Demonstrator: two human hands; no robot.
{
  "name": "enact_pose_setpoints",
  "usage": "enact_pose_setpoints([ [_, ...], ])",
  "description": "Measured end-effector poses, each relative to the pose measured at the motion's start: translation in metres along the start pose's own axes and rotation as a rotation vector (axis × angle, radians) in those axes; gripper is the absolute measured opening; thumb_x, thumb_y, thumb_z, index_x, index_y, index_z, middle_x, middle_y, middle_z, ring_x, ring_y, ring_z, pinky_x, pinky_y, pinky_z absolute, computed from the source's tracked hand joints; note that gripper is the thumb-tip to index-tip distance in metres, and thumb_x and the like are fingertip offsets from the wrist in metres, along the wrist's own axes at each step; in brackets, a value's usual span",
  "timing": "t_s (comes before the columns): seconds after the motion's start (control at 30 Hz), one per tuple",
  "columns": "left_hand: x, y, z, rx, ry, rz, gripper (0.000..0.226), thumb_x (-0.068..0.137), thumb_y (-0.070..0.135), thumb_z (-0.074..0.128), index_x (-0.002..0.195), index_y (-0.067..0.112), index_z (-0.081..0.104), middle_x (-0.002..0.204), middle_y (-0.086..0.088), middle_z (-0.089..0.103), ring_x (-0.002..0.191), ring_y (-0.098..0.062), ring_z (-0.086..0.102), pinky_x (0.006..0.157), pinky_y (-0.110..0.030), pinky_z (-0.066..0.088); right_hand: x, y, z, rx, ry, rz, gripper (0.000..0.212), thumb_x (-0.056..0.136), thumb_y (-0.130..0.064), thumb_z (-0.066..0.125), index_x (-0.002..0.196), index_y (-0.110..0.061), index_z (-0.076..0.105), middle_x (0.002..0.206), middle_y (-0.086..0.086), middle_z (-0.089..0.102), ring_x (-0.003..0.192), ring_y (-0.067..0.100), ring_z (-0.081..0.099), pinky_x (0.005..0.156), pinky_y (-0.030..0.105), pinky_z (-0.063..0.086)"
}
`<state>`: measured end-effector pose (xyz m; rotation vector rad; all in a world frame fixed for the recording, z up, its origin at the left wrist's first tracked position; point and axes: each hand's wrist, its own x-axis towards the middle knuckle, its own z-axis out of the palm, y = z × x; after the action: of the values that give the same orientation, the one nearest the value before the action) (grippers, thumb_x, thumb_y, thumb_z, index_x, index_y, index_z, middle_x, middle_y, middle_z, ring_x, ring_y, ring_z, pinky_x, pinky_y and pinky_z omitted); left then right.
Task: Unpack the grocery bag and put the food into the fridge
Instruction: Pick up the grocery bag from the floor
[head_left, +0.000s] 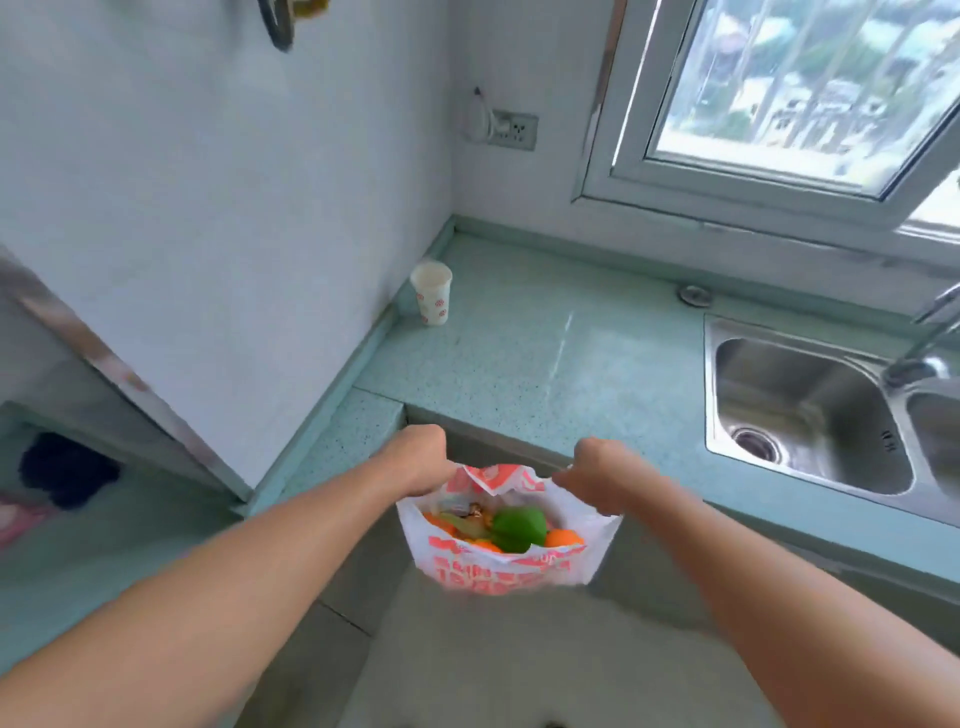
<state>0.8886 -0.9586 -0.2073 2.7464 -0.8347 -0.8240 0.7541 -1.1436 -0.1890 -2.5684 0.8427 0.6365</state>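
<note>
Kitchen corner in daylight. Pale walls (208, 182) meet at centre; a window (805, 88) fills the upper right, a wall socket (514, 131) beside it. A mint speckled countertop (519, 364) wraps the corner, carrying a paper cup (432, 293) and, at right, a steel sink (800, 410) with faucet (930, 332). Lower left: a dark blurred object (67, 467), possibly cloth.
</note>
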Motion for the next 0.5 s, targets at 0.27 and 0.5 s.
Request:
enact_pose_setpoints([
  [0.27, -0.065, 0.025, -0.128, 0.143, 0.217, 0.137, 0.025, 0.089, 0.02, 0.056, 0.067, 0.008, 0.054, 0.097, -0.022, 0.069, 0.092, -0.035, 0.067, 0.061, -0.032, 0.042, -0.072, -0.038, -0.115, 0.005, 0.182, -0.031, 0.02, 0.09, -0.009, 0.058, 0.072, -0.005, 0.05, 0.062, 0.012, 0.054, 0.042, 0.025, 0.055, 0.031, 0.024, 0.042],
  [0.5, -0.11, 0.029, -0.194, 0.228, 0.326, 0.185, 0.013, 0.086, 0.016, 0.056, 0.078, 0.008, 0.062, 0.082, -0.011, 0.065, 0.077, -0.029, 0.06, 0.054, -0.028, 0.041, -0.116, -0.075, -0.178, -0.244, 0.326, -0.119, 0.019, 0.083, -0.004, 0.052, 0.085, 0.002, 0.07, 0.069, 0.013, 0.063, 0.041, 0.018, 0.051, 0.029, 0.015, 0.035],
])
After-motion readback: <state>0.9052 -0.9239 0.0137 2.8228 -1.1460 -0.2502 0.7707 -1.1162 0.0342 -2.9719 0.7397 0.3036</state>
